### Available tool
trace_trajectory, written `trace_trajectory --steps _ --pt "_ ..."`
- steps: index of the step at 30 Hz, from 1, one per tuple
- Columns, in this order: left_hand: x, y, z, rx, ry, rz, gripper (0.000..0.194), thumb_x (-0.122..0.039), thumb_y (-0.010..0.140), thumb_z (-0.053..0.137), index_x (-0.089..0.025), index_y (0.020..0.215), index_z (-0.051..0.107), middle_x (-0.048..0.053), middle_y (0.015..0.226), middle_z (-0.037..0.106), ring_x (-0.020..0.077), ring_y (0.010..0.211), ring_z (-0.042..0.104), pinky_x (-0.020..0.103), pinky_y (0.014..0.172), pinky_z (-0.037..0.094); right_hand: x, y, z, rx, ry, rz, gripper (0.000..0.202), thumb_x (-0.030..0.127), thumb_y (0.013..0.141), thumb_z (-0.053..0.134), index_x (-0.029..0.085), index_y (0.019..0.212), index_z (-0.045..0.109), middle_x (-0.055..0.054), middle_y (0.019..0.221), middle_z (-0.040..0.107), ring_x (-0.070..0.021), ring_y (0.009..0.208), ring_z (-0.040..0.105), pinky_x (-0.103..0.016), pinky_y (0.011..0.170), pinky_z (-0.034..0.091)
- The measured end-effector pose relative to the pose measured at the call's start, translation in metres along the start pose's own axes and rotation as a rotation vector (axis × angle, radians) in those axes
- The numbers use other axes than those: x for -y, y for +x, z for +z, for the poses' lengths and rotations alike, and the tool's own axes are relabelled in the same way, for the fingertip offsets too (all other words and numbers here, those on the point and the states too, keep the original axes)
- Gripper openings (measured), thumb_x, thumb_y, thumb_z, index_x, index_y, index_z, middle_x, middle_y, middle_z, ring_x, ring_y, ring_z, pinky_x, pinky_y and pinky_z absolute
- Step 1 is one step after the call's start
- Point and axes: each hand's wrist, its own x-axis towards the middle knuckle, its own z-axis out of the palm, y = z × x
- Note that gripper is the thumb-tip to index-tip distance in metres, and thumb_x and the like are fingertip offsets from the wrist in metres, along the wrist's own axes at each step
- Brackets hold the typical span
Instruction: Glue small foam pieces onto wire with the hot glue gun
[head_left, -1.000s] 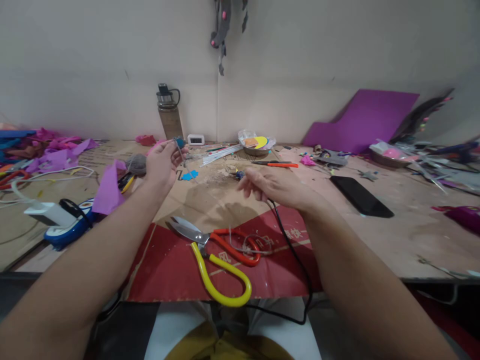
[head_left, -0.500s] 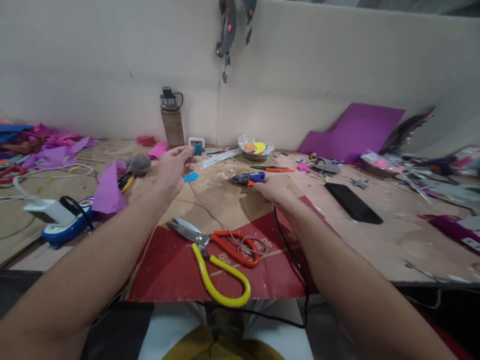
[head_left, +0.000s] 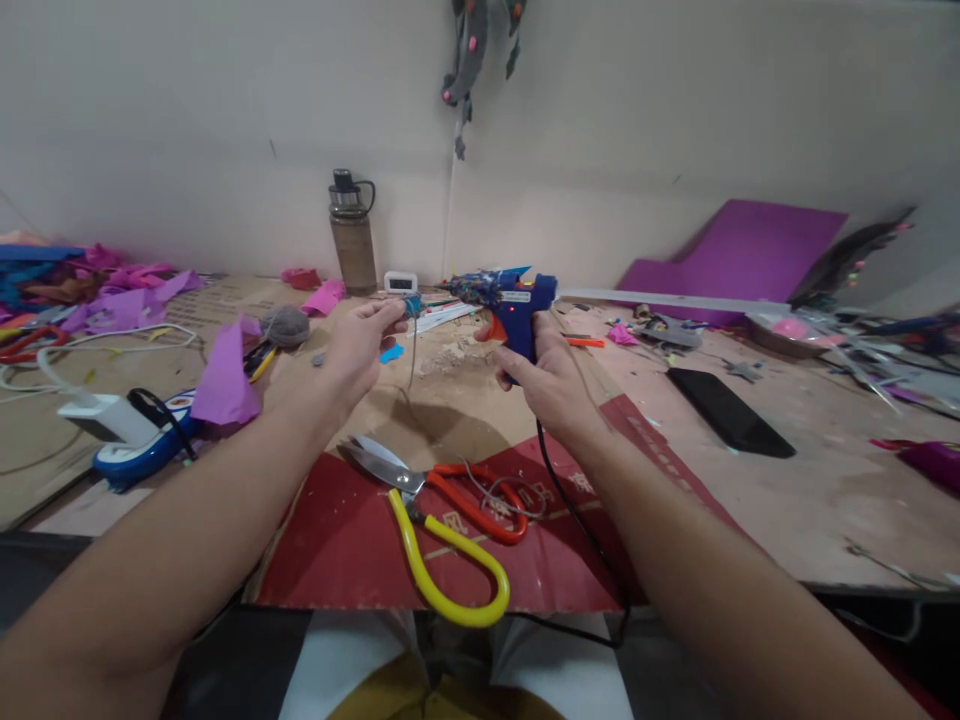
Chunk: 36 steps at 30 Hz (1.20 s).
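Observation:
My right hand is wrapped round the handle of a blue glue gun, raised above the cardboard with its nozzle pointing left. A long clear glue stick sticks out of its back. My left hand pinches a small blue piece, with a thin grey cord hanging from it. Another bright blue scrap lies on the cardboard close by. Nearer to me, scissors with one red and one yellow handle lie open on the red cardboard.
A black phone lies to the right. Behind stand a water bottle and a small white clock. Grey yarn, purple felt and a blue power strip are at left. The gun's black cable crosses the red cardboard.
My right hand has lifted the glue gun off the table and turned it upright. My left hand keeps the blue piece and has moved slightly right; the view has shifted a little.

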Motion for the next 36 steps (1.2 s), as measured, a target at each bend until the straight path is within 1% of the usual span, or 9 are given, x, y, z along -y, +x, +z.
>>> trace_trajectory --steps 3,7,11,14,17,20,26,33,36 --pt "0.002 0.0 0.0 0.023 0.033 0.012 0.018 -0.032 0.065 0.077 -0.018 0.073 0.068 0.0 0.07 0.064 0.0097 0.063 0.056 0.021 0.056 0.037 -0.003 -0.001 0.0 0.018 -0.113 -0.059 0.02 0.029 0.087 0.052 0.025 0.107 0.051 -0.003 0.101 0.064 -0.0134 0.068 0.052 -0.03 0.061 0.048" --pt "0.003 -0.001 0.002 0.033 0.067 0.047 0.019 -0.033 0.065 0.077 -0.019 0.071 0.068 0.001 0.07 0.065 0.0112 0.065 0.056 0.023 0.059 0.038 -0.005 -0.001 -0.001 0.044 -0.232 -0.069 0.026 0.028 0.088 0.052 0.023 0.114 0.051 -0.006 0.103 0.064 -0.0177 0.084 0.058 -0.035 0.076 0.051" --pt "0.001 -0.004 0.003 0.041 0.104 0.056 0.019 -0.035 0.066 0.077 -0.019 0.074 0.07 0.001 0.072 0.066 0.0118 0.067 0.057 0.023 0.06 0.038 -0.004 -0.002 0.0 0.048 -0.293 -0.107 0.031 0.027 0.089 0.05 0.022 0.12 0.05 -0.007 0.107 0.063 -0.0194 0.091 0.059 -0.04 0.087 0.049" --pt "0.0 -0.006 0.004 0.071 0.129 0.062 0.021 -0.037 0.067 0.076 -0.019 0.075 0.071 0.002 0.075 0.067 0.0123 0.068 0.057 0.024 0.06 0.037 -0.003 -0.003 0.0 0.041 -0.32 -0.135 0.03 0.026 0.089 0.048 0.022 0.119 0.051 -0.008 0.107 0.064 -0.0211 0.095 0.06 -0.043 0.092 0.048" --pt "-0.001 -0.009 0.005 0.092 0.138 0.064 0.021 -0.038 0.067 0.076 -0.019 0.075 0.071 0.002 0.073 0.066 0.0123 0.067 0.056 0.025 0.06 0.037 -0.002 -0.003 0.001 0.041 -0.354 -0.146 0.027 0.027 0.089 0.048 0.024 0.116 0.052 -0.009 0.111 0.064 -0.024 0.104 0.059 -0.045 0.095 0.047" --pt "-0.003 -0.012 0.007 0.114 0.136 0.056 0.021 -0.037 0.068 0.076 -0.019 0.076 0.071 0.002 0.074 0.065 0.0118 0.067 0.055 0.025 0.061 0.037 -0.001 -0.003 0.002 0.045 -0.375 -0.161 0.029 0.027 0.089 0.048 0.023 0.118 0.052 -0.011 0.116 0.063 -0.0258 0.11 0.058 -0.047 0.097 0.047" --pt "-0.005 -0.015 0.01 0.108 0.141 0.05 0.02 -0.036 0.069 0.076 -0.018 0.075 0.071 0.003 0.075 0.065 0.0111 0.066 0.055 0.025 0.062 0.038 -0.002 -0.002 0.002 0.041 -0.383 -0.163 0.033 0.027 0.089 0.048 0.022 0.121 0.05 -0.011 0.121 0.062 -0.0247 0.109 0.059 -0.047 0.099 0.047" --pt "-0.005 -0.015 0.008 0.097 0.146 0.061 0.019 -0.036 0.069 0.075 -0.019 0.075 0.071 0.003 0.075 0.066 0.0117 0.068 0.055 0.025 0.063 0.039 -0.003 -0.001 0.001 0.01 -0.399 -0.169 0.035 0.027 0.089 0.05 0.021 0.123 0.051 -0.011 0.116 0.063 -0.0259 0.114 0.057 -0.048 0.102 0.044" --pt "-0.006 -0.016 0.009 0.1 0.146 0.062 0.018 -0.036 0.07 0.074 -0.019 0.076 0.071 0.003 0.075 0.066 0.0118 0.068 0.055 0.025 0.063 0.039 -0.003 -0.001 0.001 0.015 -0.403 -0.178 0.039 0.027 0.089 0.051 0.022 0.128 0.05 -0.011 0.122 0.061 -0.027 0.117 0.055 -0.049 0.105 0.042"
